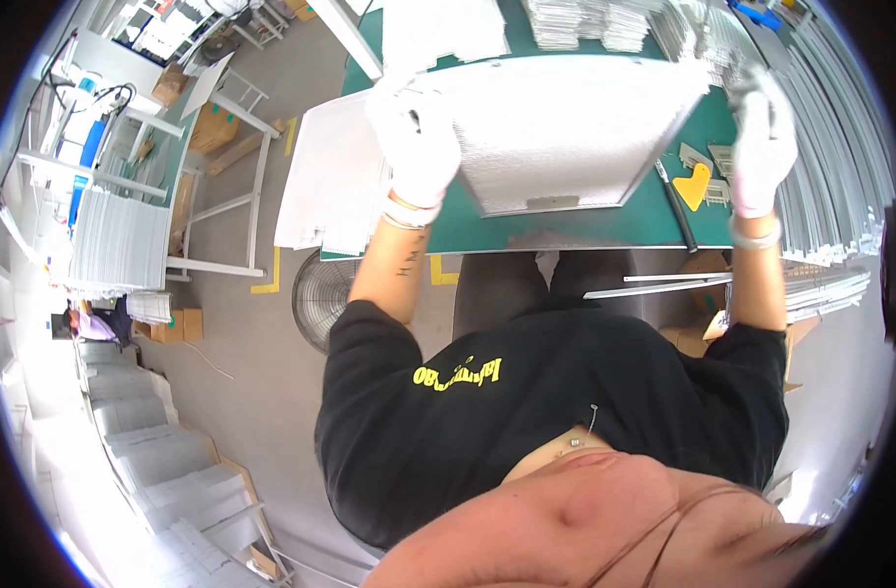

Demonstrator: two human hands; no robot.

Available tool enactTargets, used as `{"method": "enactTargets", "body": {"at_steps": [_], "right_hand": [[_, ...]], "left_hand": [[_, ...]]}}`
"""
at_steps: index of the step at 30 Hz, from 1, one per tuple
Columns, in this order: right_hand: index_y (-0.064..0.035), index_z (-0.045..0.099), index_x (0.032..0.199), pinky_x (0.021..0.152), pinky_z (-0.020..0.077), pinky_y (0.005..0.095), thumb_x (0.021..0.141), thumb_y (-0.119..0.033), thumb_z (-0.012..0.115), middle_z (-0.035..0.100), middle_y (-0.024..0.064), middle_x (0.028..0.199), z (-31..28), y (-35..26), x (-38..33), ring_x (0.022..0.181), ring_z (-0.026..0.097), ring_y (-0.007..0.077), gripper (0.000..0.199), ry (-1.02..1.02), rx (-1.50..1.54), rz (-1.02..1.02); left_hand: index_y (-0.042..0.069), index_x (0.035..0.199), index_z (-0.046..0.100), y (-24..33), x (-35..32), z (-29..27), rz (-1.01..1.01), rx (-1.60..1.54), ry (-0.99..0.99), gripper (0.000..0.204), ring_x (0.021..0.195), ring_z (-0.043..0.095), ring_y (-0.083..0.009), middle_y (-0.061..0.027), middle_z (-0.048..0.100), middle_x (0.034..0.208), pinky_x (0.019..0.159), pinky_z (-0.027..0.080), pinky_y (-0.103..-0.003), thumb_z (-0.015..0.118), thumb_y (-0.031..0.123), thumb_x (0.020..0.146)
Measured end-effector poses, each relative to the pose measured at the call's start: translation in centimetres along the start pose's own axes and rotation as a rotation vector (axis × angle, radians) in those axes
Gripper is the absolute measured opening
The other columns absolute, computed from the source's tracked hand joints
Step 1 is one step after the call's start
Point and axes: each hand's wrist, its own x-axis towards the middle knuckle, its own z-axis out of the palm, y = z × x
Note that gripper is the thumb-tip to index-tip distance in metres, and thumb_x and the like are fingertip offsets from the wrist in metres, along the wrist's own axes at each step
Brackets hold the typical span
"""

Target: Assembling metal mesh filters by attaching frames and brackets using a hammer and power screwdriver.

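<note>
A white panel with a thin frame (575,118) stands tilted over the green tabletop, its narrower near edge low and its far edge raised. At its left edge is my left hand (419,142), in a white glove, with the fingers closed around the far left corner; overexposure hides part of the fingers. Off the panel's right side, my white-gloved right hand (766,132) is raised near the far right corner and appears apart from it. Its fingertips are blurred. Below the panel's right side lie a black-handled tool (678,211) and a yellow heart-shaped scraper (693,186).
White sheets (321,176) lie on the green table (458,231) at left, with stacked white pieces (585,22) at the back. Long metal strips (830,137) crowd the right side. A floor fan (323,299) stands below the table's left. Further left is another table with stacked panels (115,240).
</note>
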Motion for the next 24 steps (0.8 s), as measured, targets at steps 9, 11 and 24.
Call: {"method": "enactTargets", "body": {"at_steps": [9,11,24], "right_hand": [[-0.0022,0.058,0.129,0.077,0.0553,0.0425,0.093,-0.012,0.057,0.063,0.0164,0.100,-0.9,12.1,-15.7,0.089,0.066,0.0345,0.037,-0.772,-0.942,0.109],[-0.0021,0.057,0.131,0.076,0.0549,0.0435,0.094,-0.010,0.055,0.063,0.0174,0.099,-1.8,14.0,-16.7,0.088,0.066,0.0349,0.038,-0.671,-0.783,0.125],[-0.0077,0.009,0.159,0.052,0.0413,0.0215,0.104,-0.012,0.037,0.056,0.0037,0.086,3.5,-2.1,-15.3,0.059,0.047,0.0078,0.062,0.178,0.701,0.625]], "left_hand": [[0.006,0.139,0.055,5.7,9.9,2.3,-0.099,-1.036,-0.817,0.046,0.115,0.063,-0.0203,-0.0155,0.065,0.129,0.095,0.052,-0.033,0.063,0.018,0.096],[0.009,0.132,0.059,8.8,10.8,5.6,0.785,-0.384,-0.446,0.040,0.084,0.065,-0.0227,-0.0055,0.064,0.091,0.071,0.054,-0.036,0.060,0.013,0.092],[0.014,0.095,0.067,8.6,4.9,13.0,0.490,0.037,-0.468,0.013,0.067,0.056,-0.0241,-0.0040,0.055,0.069,0.066,0.045,-0.038,0.062,0.018,0.084]]}}
